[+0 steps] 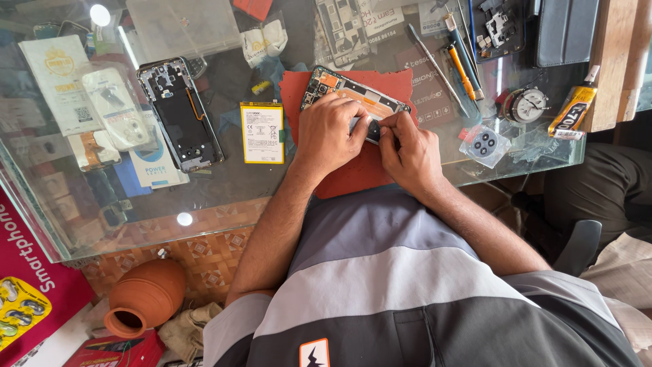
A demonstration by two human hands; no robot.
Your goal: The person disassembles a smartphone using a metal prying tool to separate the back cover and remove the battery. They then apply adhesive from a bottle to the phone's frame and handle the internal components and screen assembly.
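Hands, left and right, pinch a small part over the opened phone on the red mat; a slip could drop it or scratch the board.

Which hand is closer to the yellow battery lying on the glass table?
Left. The left hand is just beside the flat yellow rectangular battery, while the right hand works farther off, on the opened phone's other side.

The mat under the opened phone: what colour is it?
The mat is red-orange, plain and unpatterned, seen in the head view beneath both hands.
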